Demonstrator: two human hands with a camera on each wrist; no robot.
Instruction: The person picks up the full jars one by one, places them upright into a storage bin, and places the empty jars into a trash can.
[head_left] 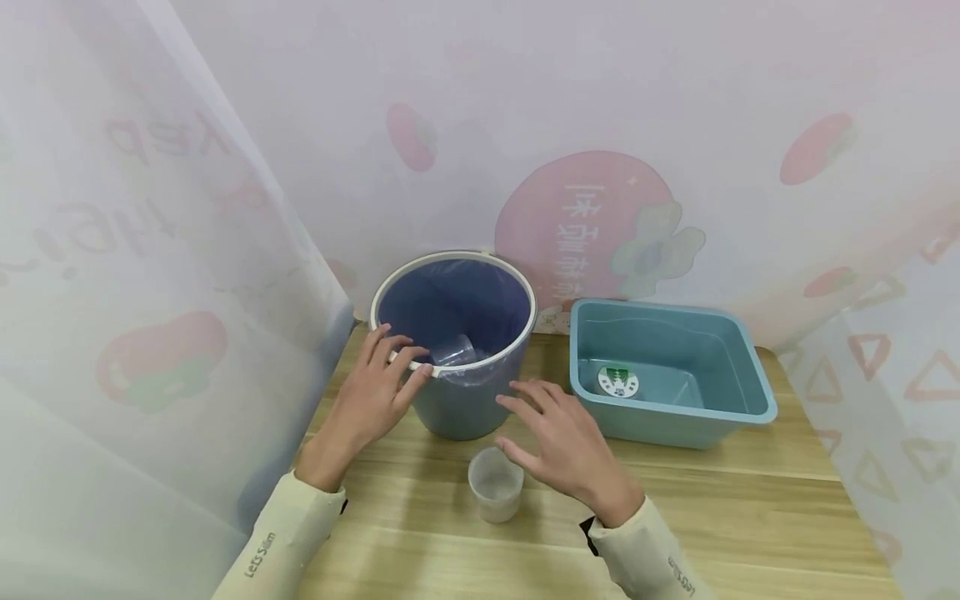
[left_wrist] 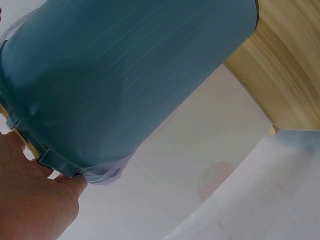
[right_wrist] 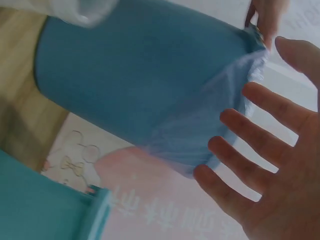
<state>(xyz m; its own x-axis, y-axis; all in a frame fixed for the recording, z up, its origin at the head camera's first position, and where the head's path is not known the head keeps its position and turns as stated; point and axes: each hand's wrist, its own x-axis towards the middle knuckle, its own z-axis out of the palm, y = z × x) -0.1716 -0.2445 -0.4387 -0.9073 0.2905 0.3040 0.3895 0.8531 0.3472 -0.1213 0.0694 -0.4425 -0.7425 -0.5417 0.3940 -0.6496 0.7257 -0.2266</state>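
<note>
A blue bucket (head_left: pixel 459 410) with a white rim and a thin plastic liner (left_wrist: pixel 107 172) stands at the back of the wooden table (head_left: pixel 720 517). A clear cup (head_left: pixel 453 352) lies inside it. My left hand (head_left: pixel 412 358) holds the near left rim, fingers over the edge and thumb outside; in the left wrist view the hand (left_wrist: pixel 35 200) sits against the bucket (left_wrist: pixel 125 75). My right hand (head_left: pixel 517 421) hovers open with spread fingers (right_wrist: pixel 250 135) just in front of the bucket (right_wrist: pixel 140 80). Beside its thumb stands a translucent cup (head_left: pixel 495 485), which it is not touching.
A teal plastic basin (head_left: pixel 667 310) sits right of the bucket, with a round white and green disc (head_left: pixel 618 382) on its floor. Patterned translucent curtains close in the back and both sides. The table's right edge runs near the right curtain.
</note>
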